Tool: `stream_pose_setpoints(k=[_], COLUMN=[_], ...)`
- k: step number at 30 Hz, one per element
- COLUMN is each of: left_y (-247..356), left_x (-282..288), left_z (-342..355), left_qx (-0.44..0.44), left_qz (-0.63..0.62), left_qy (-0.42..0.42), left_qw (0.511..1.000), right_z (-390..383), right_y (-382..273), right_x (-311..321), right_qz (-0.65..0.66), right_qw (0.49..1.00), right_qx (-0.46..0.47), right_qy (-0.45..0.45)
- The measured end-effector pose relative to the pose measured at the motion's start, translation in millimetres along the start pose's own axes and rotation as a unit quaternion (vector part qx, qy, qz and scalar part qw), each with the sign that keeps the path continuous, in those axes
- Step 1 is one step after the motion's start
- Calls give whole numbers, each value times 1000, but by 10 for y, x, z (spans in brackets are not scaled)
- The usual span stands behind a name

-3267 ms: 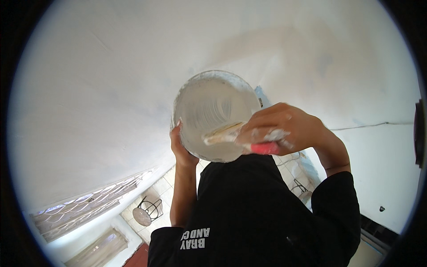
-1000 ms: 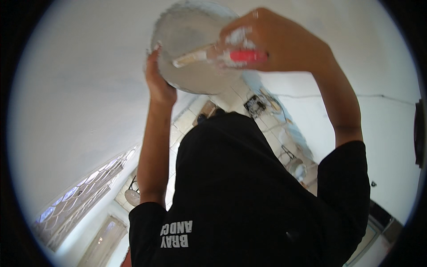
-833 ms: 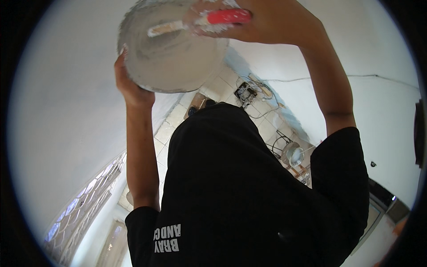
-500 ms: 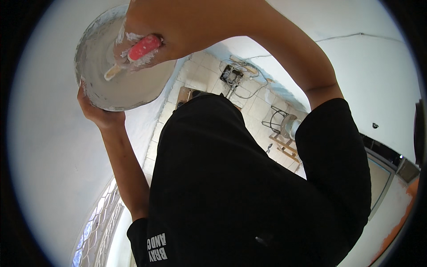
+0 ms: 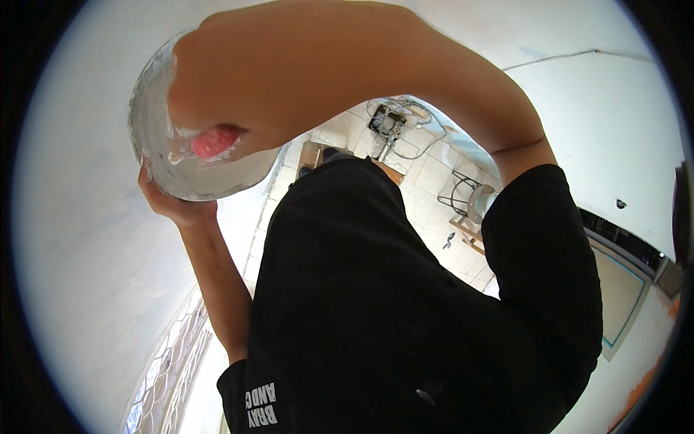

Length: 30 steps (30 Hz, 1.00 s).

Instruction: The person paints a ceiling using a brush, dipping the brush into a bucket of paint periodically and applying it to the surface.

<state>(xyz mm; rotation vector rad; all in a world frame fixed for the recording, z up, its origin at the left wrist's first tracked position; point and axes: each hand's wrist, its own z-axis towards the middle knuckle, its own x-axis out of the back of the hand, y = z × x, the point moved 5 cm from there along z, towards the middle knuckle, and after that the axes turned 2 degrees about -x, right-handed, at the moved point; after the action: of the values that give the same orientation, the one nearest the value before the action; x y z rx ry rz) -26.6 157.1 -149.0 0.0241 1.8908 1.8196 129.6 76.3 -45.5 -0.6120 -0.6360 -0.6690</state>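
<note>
A round grey basin (image 5: 135, 108), its rim smeared, holds smooth grey-white paste (image 5: 249, 175). My left hand (image 5: 177, 204) supports it from the near side, fingers wrapped under the edge. Over the basin, my right hand (image 5: 217, 90) is closed around a red-handled tool (image 5: 217, 142). Paste coats that handle and the fingers beside it. A small pale part of the tool shows past the fingers, above the paste. The rest of the tool is hidden by my hand, so its exact kind cannot be told.
White wall (image 5: 79, 217) rises close on the left, above a window grille (image 5: 170, 358). Below me is a tiled floor with a wooden platform (image 5: 312, 153), a dark box-like object (image 5: 388, 123) with tangled cable, and a round-topped stool (image 5: 480, 204) farther right.
My right hand and forearm have come lower in the picture, covering more of the basin. The basin and left hand have shifted slightly down and right, along with the whole view.
</note>
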Motion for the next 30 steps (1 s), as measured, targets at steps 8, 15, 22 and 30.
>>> stream_pose_setpoints(k=[8, 15, 22, 30], left_y=[49, 15, -18, -107], left_x=[113, 195, 86, 56], left_z=[-112, -146, -283, -337], left_qx=[1, 3, -11, 53], left_qz=[-24, -50, -48, -121], left_qy=[50, 60, 78, 90], left_qw=[998, 997, 996, 987], right_z=[127, 48, 189, -46], right_y=[4, -145, -33, -265], right_x=[112, 209, 135, 211], right_qz=[-25, 68, -127, 32], right_qw=[989, 991, 936, 954], right_qx=[-63, -23, -67, 6], right_qy=[-129, -115, -322, -298])
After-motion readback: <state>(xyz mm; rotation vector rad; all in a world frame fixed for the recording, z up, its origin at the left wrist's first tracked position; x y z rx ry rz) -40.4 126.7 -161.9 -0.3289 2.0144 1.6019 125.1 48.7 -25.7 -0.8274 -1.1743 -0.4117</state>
